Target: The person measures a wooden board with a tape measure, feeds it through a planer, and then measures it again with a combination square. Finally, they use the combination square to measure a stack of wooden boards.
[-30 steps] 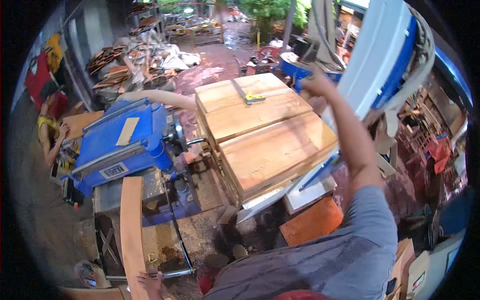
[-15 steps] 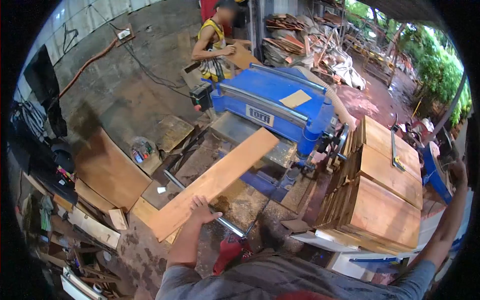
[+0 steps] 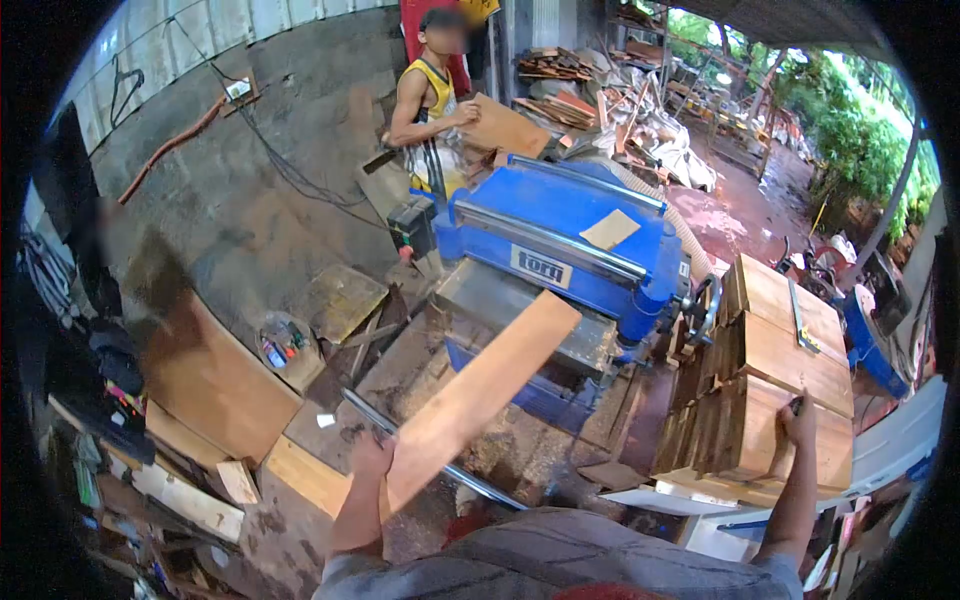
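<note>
A long wooden board (image 3: 480, 400) slants from the blue planer's metal bed (image 3: 530, 312) down toward my body. My left hand (image 3: 372, 456) grips its left edge close to the near end, with part of the fingers hidden. On the right, my right hand (image 3: 797, 420) is closed over the stacked boards (image 3: 775, 440), with a small dark thing at its fingertips that I cannot make out. A metal square (image 3: 802, 325) lies on the stack beyond that hand. The blue planer (image 3: 570, 225) carries a small wood piece (image 3: 611, 229) on top.
Behind the planer stands a person (image 3: 425, 125) with one hand at another board (image 3: 505, 128). A metal roller bar (image 3: 490, 485) crosses below my board. Large panels (image 3: 215, 370) lie at the left, near a container of small items (image 3: 285, 345). Scrap wood and sacks fill the back.
My left hand has gone from the board's top to its edge, and the board's near end has shifted right. My right hand has come from the far right to the stack.
</note>
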The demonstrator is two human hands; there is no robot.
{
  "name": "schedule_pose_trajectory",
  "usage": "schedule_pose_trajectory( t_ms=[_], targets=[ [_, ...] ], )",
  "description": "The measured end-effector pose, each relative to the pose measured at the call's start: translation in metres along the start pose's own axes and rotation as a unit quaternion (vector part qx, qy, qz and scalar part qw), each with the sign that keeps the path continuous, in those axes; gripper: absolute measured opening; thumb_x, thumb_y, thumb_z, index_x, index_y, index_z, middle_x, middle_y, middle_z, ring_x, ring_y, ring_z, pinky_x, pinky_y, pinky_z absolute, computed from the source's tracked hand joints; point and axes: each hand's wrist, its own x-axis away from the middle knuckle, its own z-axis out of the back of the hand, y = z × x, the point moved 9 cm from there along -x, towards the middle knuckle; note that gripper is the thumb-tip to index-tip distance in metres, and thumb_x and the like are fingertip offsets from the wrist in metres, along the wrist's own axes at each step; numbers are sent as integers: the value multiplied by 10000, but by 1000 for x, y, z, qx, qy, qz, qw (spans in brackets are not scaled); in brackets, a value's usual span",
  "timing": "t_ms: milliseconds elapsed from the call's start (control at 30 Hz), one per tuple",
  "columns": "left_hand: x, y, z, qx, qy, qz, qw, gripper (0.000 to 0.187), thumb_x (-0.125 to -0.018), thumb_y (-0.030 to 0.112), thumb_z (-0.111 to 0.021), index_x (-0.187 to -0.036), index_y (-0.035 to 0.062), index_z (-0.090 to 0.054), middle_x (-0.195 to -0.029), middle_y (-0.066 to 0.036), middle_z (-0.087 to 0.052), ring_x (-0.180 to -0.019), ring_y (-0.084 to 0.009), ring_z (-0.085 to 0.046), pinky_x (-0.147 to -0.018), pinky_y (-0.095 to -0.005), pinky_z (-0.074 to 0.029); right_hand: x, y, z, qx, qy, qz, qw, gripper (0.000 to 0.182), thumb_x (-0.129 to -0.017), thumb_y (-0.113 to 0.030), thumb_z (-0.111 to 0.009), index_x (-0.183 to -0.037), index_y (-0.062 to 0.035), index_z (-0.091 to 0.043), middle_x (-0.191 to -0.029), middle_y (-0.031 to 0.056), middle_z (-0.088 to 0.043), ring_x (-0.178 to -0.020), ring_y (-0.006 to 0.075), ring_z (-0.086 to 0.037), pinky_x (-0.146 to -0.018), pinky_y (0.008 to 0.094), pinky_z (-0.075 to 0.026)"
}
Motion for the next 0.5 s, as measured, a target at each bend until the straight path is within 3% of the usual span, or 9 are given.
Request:
schedule_pose_trajectory(
  t_ms=[33, 100, 133, 167, 200, 267, 367, 400, 500],
  targets=[
    [-17, -45, -41, 4, -104, 15, 995, 597, -882, 563, -525, -1116, 23, -628, -1016, -230, -649, -983, -439, -611, -874, -523, -475, 2, 4, -1, 16, -13, -52, 998, 805, -787, -231, -704, -1466, -45, -314, -1089, 267, -610, -1018, 407, -605, -886, 442, -484],
    [-33, -63, -64, 1, -185, -46, 982, 655, -935, 597, -399, -1074, 6, -645, -957, -250, -671, -958, -439, -625, -834, -512, -491, -2, 2, -1, 130, -74, -114, 982, 829, -805, -299, -697, -1457, 12, -291, -1161, 301, -599, -1045, 441, -601, -883, 448, -500],
    [-32, -70, -82, 13, -225, -79, 971, 652, -947, 592, -373, -1043, 13, -658, -919, -253, -669, -929, -432, -627, -813, -508, -493, -25, 58, -18, 126, 27, -64, 990, 810, -803, -311, -698, -1429, 36, -318, -1145, 293, -609, -1040, 436, -610, -858, 441, -514],
    [-31, -76, -98, 28, -265, -110, 958, 655, -959, 587, -347, -1013, 20, -671, -880, -255, -666, -899, -425, -630, -791, -504, -495, -44, 54, -6, 126, 86, 63, 986, 713, -788, -306, -705, -1348, 47, -439, -1173, 262, -615, -1040, 392, -623, -843, 423, -523],
    [-37, -106, -146, 53, -364, -98, 925, 633, -961, 572, -354, -977, 35, -687, -830, -257, -653, -852, -422, -627, -768, -503, -494, -67, 30, 21, 23, 63, 35, 997, 676, -812, -304, -684, -1345, 39, -449, -1178, 248, -612, -1047, 375, -616, -850, 422, -518],
    [-16, -20, -34, 118, -132, -239, 955, 388, -949, 377, -516, -923, 14, -652, -688, -172, -586, -689, -349, -590, -648, -487, -459, -94, -53, 70, -307, 62, -88, 946, 604, -859, -300, -642, -1340, 21, -469, -1187, 218, -606, -1060, 341, -603, -865, 419, -507],
    [-39, -6, -46, 157, -176, -227, 945, 386, -948, 376, -519, -925, 14, -651, -693, -175, -587, -692, -352, -590, -649, -488, -459, -84, -202, 164, -526, 163, -149, 821, 503, -930, -295, -580, -1333, -4, -500, -1202, 174, -597, -1080, 291, -583, -888, 414, -491],
    [-49, 8, -50, 154, -186, -228, 943, 385, -948, 376, -520, -926, 15, -651, -695, -176, -588, -693, -353, -591, -650, -489, -458, -80, -247, 193, -530, 207, -169, 805, 472, -953, -293, -559, -1330, -13, -510, -1206, 160, -594, -1086, 274, -576, -895, 412, -486],
    [-73, 33, -60, 135, -202, -249, 938, 383, -948, 376, -523, -928, 15, -650, -700, -179, -590, -696, -356, -592, -652, -490, -458, -136, -160, 301, -179, 246, -44, 952, 534, -895, -438, -623, -1252, -44, -573, -1009, 75, -678, -914, 206, -619, -833, 421, -515]
  ],
)
